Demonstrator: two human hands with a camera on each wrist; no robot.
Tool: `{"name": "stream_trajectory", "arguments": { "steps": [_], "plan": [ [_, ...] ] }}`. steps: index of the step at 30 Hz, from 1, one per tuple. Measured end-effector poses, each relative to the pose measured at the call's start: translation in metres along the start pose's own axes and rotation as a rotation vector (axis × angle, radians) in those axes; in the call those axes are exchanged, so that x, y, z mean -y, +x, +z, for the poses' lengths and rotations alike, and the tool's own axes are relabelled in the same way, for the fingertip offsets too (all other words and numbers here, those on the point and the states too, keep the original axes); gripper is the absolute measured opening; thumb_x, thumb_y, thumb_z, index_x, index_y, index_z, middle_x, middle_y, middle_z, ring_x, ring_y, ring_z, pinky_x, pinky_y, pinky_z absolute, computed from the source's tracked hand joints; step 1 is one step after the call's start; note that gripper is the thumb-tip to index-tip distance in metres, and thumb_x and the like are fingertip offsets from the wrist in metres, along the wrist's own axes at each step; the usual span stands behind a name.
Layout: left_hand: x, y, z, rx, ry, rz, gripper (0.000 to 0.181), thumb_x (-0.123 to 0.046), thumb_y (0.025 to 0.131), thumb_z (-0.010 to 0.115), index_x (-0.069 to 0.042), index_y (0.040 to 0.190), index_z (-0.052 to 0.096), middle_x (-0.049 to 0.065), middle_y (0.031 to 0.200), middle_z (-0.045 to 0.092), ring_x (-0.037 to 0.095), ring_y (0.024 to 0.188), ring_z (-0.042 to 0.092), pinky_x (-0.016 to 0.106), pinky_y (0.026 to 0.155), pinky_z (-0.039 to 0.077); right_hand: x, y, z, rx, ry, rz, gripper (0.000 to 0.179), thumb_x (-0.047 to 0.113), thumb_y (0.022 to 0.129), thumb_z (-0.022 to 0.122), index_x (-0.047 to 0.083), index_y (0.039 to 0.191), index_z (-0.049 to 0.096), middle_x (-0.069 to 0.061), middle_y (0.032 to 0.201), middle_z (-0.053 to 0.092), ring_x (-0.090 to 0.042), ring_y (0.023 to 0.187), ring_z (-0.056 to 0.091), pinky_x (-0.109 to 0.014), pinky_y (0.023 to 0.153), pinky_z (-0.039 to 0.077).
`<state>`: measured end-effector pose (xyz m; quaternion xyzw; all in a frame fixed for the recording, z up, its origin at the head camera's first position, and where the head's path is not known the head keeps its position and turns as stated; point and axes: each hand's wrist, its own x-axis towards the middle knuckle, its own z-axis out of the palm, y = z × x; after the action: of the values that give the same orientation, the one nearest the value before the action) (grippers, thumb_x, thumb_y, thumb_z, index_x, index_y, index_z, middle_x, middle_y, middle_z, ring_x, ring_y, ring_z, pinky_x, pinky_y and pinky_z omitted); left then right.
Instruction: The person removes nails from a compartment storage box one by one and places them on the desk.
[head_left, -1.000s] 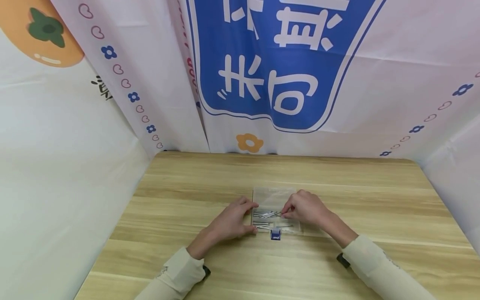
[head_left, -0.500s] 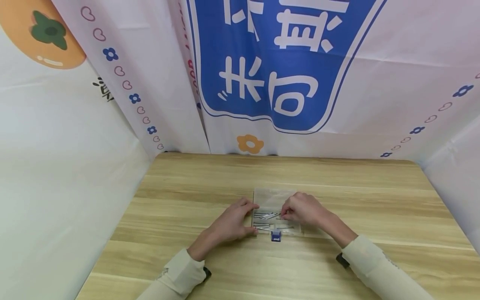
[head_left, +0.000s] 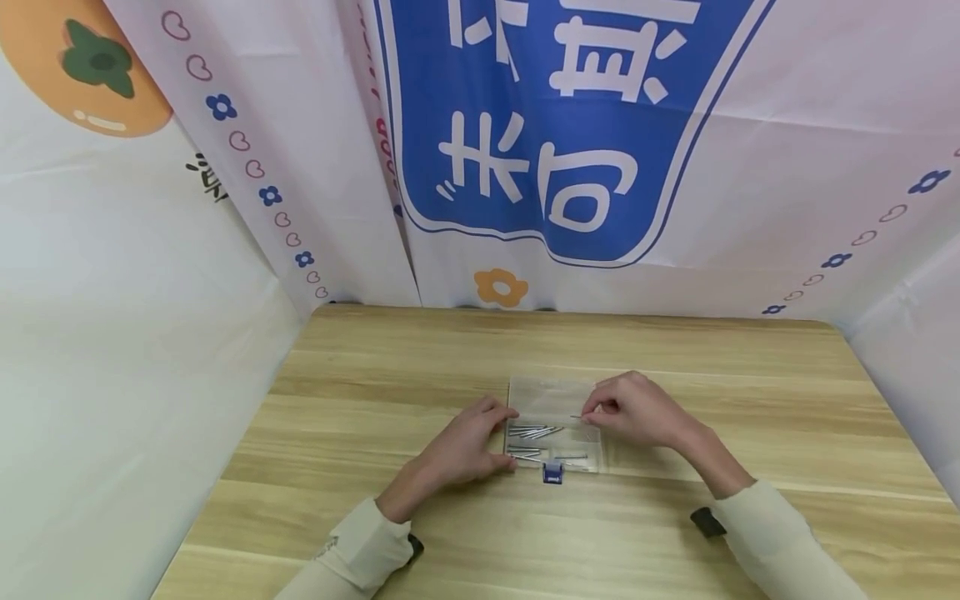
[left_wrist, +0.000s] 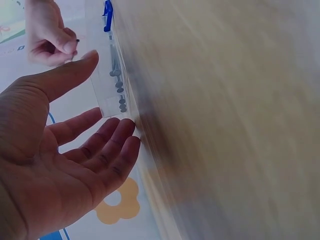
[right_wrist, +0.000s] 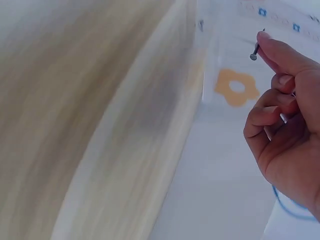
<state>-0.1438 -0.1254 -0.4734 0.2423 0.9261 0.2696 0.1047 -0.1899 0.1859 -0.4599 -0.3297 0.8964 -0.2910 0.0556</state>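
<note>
A clear plastic box (head_left: 551, 400) with a blue latch (head_left: 552, 473) lies on the table, its transparent lid folded back. Several metal nails (head_left: 534, 432) are in its rear compartment, several more in the front left one, and a thin one at front right. My right hand (head_left: 633, 410) pinches a single nail (right_wrist: 254, 54) between thumb and fingertips, its flat head sticking out, over the box's right side. At the box's left end is my left hand (head_left: 467, 442), thumb and fingertips right at the edge, fingers nearly straight in the left wrist view.
The wood-grain table (head_left: 390, 358) stretches around the box on every side. A printed fabric backdrop (head_left: 675, 283) hangs behind its far edge, with white fabric walls (head_left: 187, 358) at the sides.
My right hand has lifted away from the nails in the rear compartment and moved right and back, a nail now showing in its fingertips. The left hand has stayed in place.
</note>
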Motion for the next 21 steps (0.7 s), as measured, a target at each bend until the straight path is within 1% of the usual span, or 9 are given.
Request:
{"name": "stream_trajectory", "arguments": {
  "steps": [4,6,9,12,16,21],
  "plan": [
    [-0.001,0.000,0.000,0.002,0.008,-0.002,0.068,-0.027,0.086,0.092,-0.004,0.143,0.064,0.005,0.118,0.061,0.015,0.099,0.053,0.030,0.084,0.048,-0.011,-0.013,-0.012,-0.045,0.028,0.036,0.004,0.020,0.097,0.082,0.021,0.094,0.085,0.015,0.079,0.071,0.001,0.058,0.042,-0.021,0.057,0.039],
    [-0.001,0.000,0.000,0.004,0.010,-0.007,0.068,-0.027,0.086,0.093,-0.004,0.143,0.064,0.005,0.120,0.061,0.015,0.099,0.053,0.031,0.085,0.048,-0.016,-0.020,-0.016,-0.068,0.041,0.045,0.004,0.020,0.096,0.082,0.021,0.093,0.085,0.016,0.078,0.070,0.000,0.059,0.043,-0.021,0.056,0.039],
    [-0.001,0.000,0.000,0.006,0.011,-0.011,0.068,-0.027,0.086,0.093,-0.004,0.144,0.064,0.006,0.122,0.061,0.015,0.100,0.054,0.031,0.086,0.049,-0.025,-0.030,-0.020,-0.096,0.052,0.051,0.004,0.019,0.096,0.083,0.020,0.093,0.085,0.016,0.076,0.068,0.000,0.061,0.044,-0.021,0.057,0.040],
    [-0.001,0.000,0.000,0.007,0.012,-0.010,0.068,-0.027,0.086,0.093,-0.004,0.144,0.064,0.006,0.123,0.062,0.016,0.101,0.054,0.032,0.087,0.049,-0.033,-0.039,-0.022,-0.117,0.061,0.059,0.005,0.017,0.095,0.084,0.020,0.092,0.085,0.016,0.077,0.069,0.000,0.062,0.045,-0.021,0.057,0.040],
    [0.000,0.000,0.000,0.004,0.013,-0.004,0.069,-0.027,0.086,0.093,-0.003,0.143,0.064,0.006,0.123,0.062,0.016,0.101,0.054,0.033,0.087,0.050,-0.042,-0.049,-0.023,-0.119,0.065,0.093,0.006,0.015,0.095,0.083,0.020,0.092,0.085,0.013,0.077,0.070,0.000,0.062,0.045,-0.021,0.057,0.040],
    [0.000,0.001,0.001,0.005,0.012,-0.005,0.068,-0.027,0.086,0.093,-0.004,0.143,0.064,0.006,0.122,0.062,0.016,0.102,0.055,0.032,0.087,0.050,-0.052,-0.060,-0.025,-0.101,0.050,0.135,0.007,0.014,0.095,0.082,0.020,0.093,0.085,0.010,0.078,0.073,0.000,0.062,0.046,-0.021,0.056,0.041]
  ]
}}
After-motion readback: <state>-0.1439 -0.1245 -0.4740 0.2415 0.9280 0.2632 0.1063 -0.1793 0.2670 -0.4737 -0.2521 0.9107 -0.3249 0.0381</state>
